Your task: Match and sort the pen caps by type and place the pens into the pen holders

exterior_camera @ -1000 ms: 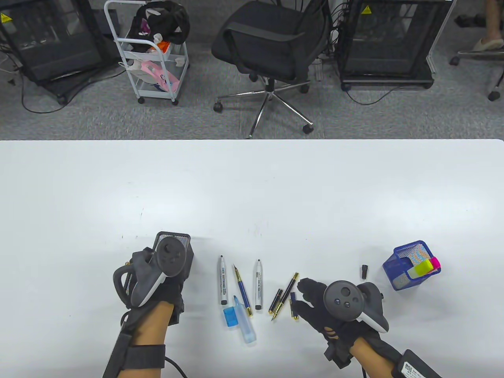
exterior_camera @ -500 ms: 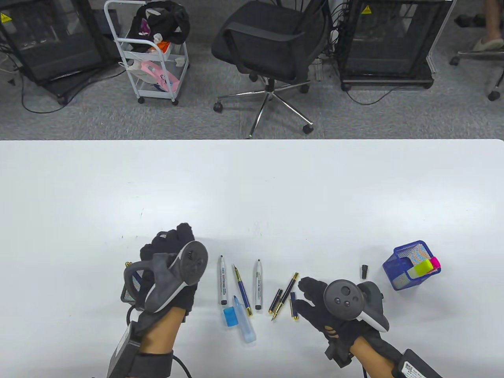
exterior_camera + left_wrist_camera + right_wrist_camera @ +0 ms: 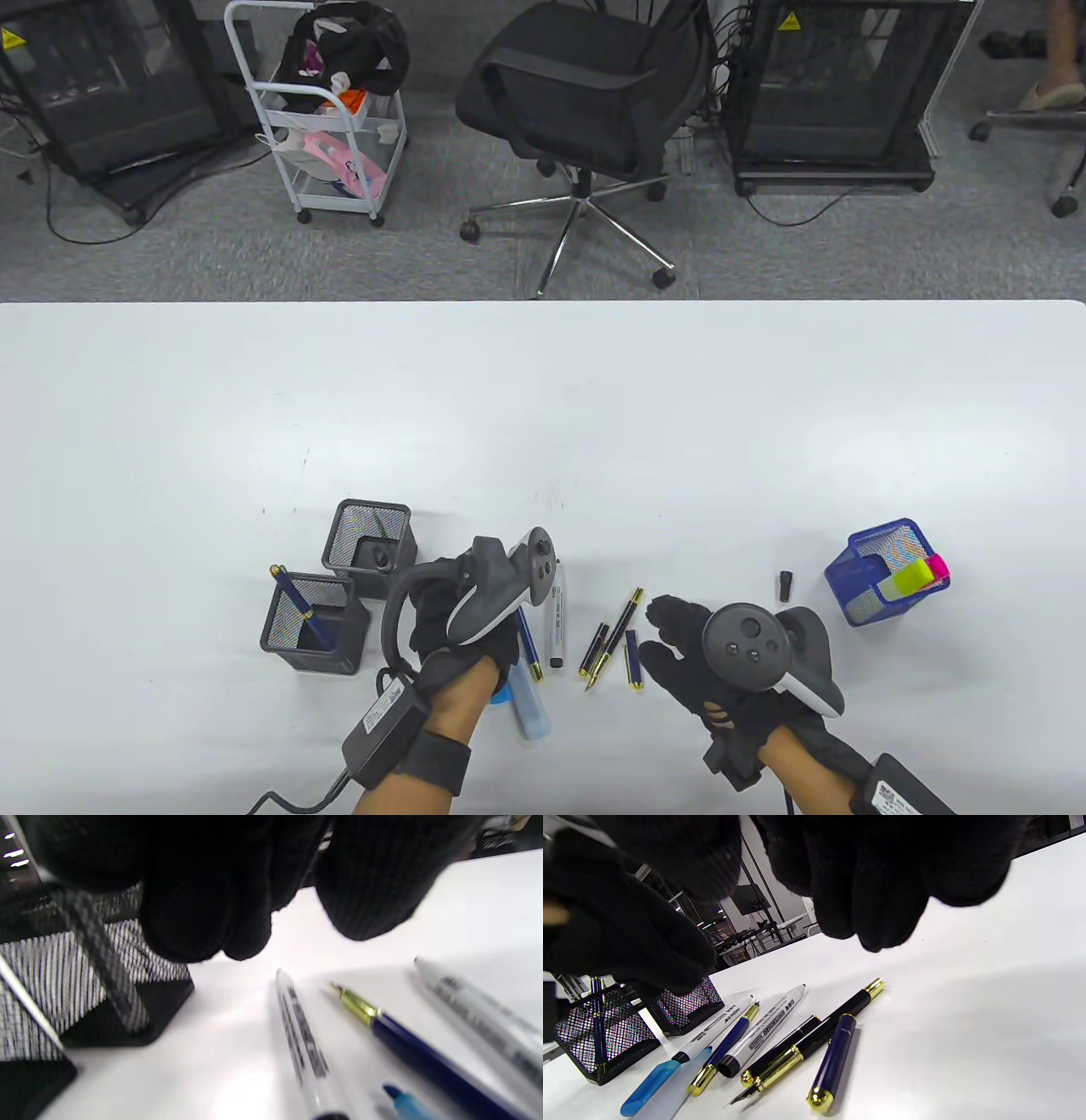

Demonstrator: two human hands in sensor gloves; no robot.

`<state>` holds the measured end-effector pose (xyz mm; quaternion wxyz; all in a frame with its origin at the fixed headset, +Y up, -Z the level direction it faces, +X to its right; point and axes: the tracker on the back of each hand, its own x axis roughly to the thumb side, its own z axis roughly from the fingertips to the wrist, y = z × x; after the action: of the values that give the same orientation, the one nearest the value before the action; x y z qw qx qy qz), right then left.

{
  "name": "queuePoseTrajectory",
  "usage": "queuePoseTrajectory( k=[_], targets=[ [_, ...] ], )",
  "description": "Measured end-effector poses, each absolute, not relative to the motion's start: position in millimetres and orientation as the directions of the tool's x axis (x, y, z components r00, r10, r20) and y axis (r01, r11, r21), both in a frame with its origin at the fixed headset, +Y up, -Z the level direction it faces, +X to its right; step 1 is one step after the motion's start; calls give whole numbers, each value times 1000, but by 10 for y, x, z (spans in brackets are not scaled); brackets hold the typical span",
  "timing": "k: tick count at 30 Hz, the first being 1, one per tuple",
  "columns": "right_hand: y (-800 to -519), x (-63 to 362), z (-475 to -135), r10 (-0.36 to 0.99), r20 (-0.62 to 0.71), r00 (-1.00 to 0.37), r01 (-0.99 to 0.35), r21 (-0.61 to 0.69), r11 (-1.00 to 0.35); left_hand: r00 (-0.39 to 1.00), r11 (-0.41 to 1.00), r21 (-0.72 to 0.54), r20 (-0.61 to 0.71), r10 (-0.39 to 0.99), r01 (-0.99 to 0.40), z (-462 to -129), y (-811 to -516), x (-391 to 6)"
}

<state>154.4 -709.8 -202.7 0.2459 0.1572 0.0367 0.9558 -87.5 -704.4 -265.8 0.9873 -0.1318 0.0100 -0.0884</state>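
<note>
Pens lie in a loose row near the front edge of the white surface, about midway along it. The left hand hangs over the left end of that row, above a white marker and a blue pen with a gold tip; its fingers hang loosely curled and hold nothing. A second white marker lies just to the right of that hand. A light blue highlighter sticks out toward the front edge from under the wrist.

Two black mesh pen holders stand to the left of that hand (touching each other, as far as I can tell): the rear holder and the front holder, which has a dark blue pen standing tilted in it.

Right hand hovers beside a black fountain pen, a black cap and a blue cap, fingers relaxed and slightly spread, touching none of them. Toward the right edge stands a blue mesh holder with highlighters in it, and a small black cap lies near it.
</note>
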Motion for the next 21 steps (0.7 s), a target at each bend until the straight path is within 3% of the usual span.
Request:
queuePoseTrajectory(
  k=[10,21],
  targets=[
    [-7081,1578,-2034,477,266,-838,-459,128,-879,959,914,-319,-41,-280,253,-2775,-7326,-802],
    [-7088,1595,-2043,477,261,-839,-467,105,-878,961,918,-329,-85,-261,221,-2843,-7445,-881]
  ],
)
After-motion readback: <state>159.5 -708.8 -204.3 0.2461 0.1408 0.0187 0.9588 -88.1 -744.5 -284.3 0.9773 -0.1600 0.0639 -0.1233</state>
